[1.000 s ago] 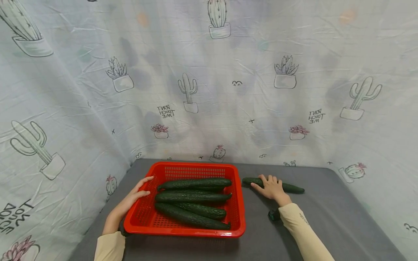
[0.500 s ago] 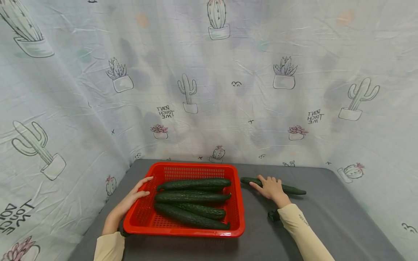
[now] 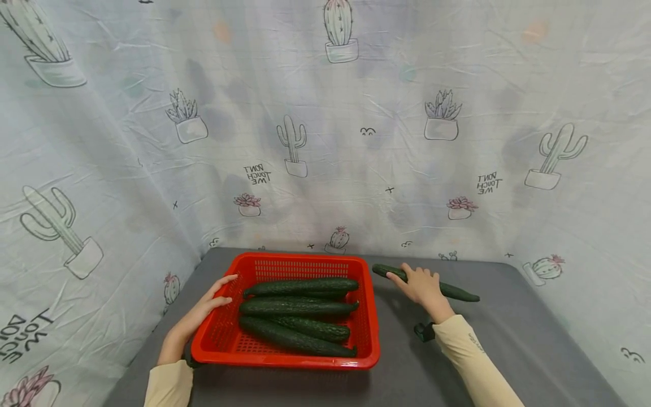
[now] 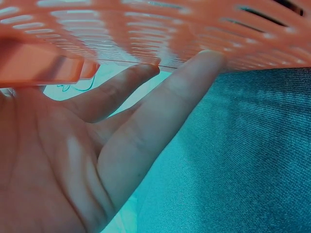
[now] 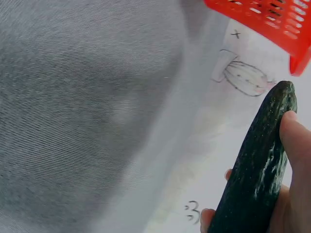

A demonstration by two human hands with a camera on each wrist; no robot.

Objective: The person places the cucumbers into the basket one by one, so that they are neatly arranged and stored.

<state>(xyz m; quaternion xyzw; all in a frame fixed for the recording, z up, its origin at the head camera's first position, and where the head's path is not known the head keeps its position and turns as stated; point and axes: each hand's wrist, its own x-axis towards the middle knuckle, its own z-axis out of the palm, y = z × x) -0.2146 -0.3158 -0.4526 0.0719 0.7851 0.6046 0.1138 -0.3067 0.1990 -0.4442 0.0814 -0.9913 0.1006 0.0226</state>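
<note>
A dark green cucumber (image 3: pixel 459 292) slants in my right hand (image 3: pixel 422 287), its left end raised off the table beside the basket. In the right wrist view the thumb lies along the near side of this cucumber (image 5: pixel 257 165), with fingertips (image 5: pixel 207 216) showing on the other side. My left hand (image 3: pixel 202 310) holds the left side of a red plastic basket (image 3: pixel 285 360), thumb and a finger over the rim. Fingers (image 4: pixel 146 126) press against the slotted wall from outside in the left wrist view. Several cucumbers (image 3: pixel 300 306) lie side by side in the basket.
The basket stands on a grey cloth-covered table (image 3: pixel 407 367). A white curtain (image 3: pixel 325 141) printed with potted cacti hangs behind and on both sides. A small dark device (image 3: pixel 423 332) sits at the right wrist.
My right hand has closed round the cucumber and lifted its left end off the table, tilting it toward the basket. The left hand and basket have stayed in place.
</note>
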